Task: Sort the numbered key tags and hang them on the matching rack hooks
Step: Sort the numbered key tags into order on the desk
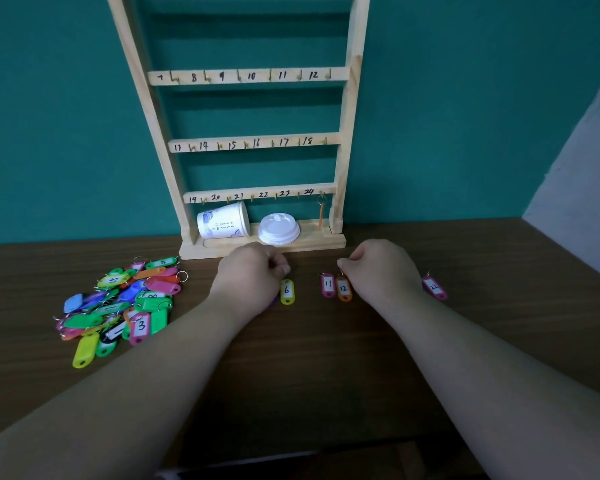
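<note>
Head view: the tags are being sorted in a row on the table. The left hand (253, 271) has its grip curled just behind the yellow plastic key tag marked 6 (287, 291). The right hand (381, 268) has its grip curled by the orange plastic key tag marked 12 (343, 288). I cannot tell if either grip is pinching. Next, I think, comes fetching more tags from the pile far left of the grips.

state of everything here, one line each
rack, upright
orange tag, hanging on hook 24
paper cup, on its side
lid, off the cup
tag 6, tag 11, tag 12, tag 22, flat on table
tag pile, loose heap
left hand, fingers curled, grip unclear
right hand, fingers curled, grip unclear
</note>
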